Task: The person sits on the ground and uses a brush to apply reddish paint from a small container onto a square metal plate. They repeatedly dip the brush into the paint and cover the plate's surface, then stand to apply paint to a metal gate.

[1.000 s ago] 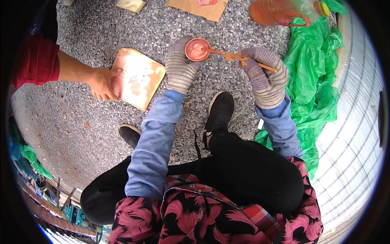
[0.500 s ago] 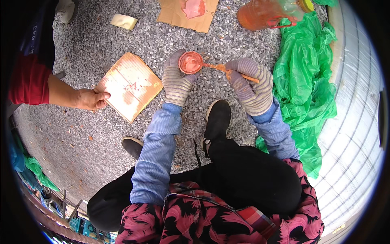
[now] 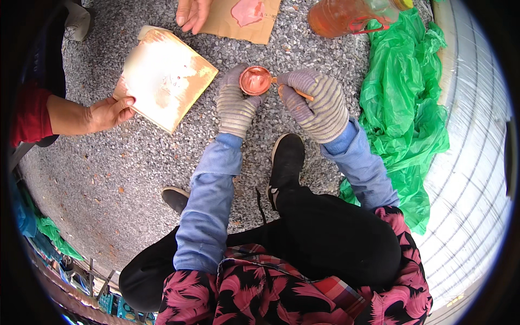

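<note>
My left hand [image 3: 236, 103], in a striped knitted glove, is closed around a small round cup [image 3: 255, 81] of pinkish-red paint-like stuff. Just right of it, my gloved right hand [image 3: 318, 100] pinches a thin orange-smeared stick [image 3: 305, 95]. The stick's far end reaches the cup's rim; whether it dips inside I cannot tell. To the left, another person's hand [image 3: 111, 114] grips the corner of a cardboard piece [image 3: 187, 76] with pinkish smears, its middle washed out by glare. That piece lies close to my left hand.
Another bare hand [image 3: 194, 13] reaches in at the top beside a brown cardboard sheet [image 3: 230, 30] with a pink patch. A plastic jug [image 3: 346, 16] of reddish liquid stands at top right. Crumpled green plastic [image 3: 401, 103] lies along the right, over grey gravel [image 3: 130, 184].
My right hand has moved left and up, bringing the stick closer to the cup. The other person's cardboard has shifted up and left over the pale block. A second bare hand has appeared at the top.
</note>
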Demonstrator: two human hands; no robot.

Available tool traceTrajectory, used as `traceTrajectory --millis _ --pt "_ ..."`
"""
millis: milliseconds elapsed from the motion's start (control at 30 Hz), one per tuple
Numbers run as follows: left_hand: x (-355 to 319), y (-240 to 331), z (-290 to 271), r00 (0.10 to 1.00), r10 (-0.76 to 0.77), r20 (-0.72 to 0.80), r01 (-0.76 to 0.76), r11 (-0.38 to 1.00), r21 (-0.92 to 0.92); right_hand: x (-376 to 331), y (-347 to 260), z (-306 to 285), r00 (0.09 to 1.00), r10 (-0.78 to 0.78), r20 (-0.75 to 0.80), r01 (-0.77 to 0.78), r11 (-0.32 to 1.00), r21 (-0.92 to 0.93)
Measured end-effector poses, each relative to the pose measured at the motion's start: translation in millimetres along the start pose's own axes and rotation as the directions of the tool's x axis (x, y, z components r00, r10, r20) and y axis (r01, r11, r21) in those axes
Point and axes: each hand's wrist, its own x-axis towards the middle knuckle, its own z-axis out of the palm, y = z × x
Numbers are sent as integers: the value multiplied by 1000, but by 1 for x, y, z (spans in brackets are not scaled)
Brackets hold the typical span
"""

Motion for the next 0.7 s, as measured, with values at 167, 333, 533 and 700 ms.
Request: traceTrajectory --millis 167,333,533,700 --pt "-2 0 0 1000 24 -9 -24 998 57 -8 5 8 991 103 89 -102 995 -12" --pt "-6 -2 1 1000 -15 -9 14 993 -120 1 -2 8 992 59 115 -67 996 63" --pt "-5 13 -7 1000 -1 -21 0 997 -80 4 -4 2 985 70 157 -65 997 -41" --pt "-3 9 -13 1000 20 -14 -20 1000 -23 15 -3 0 985 107 138 -116 991 60"
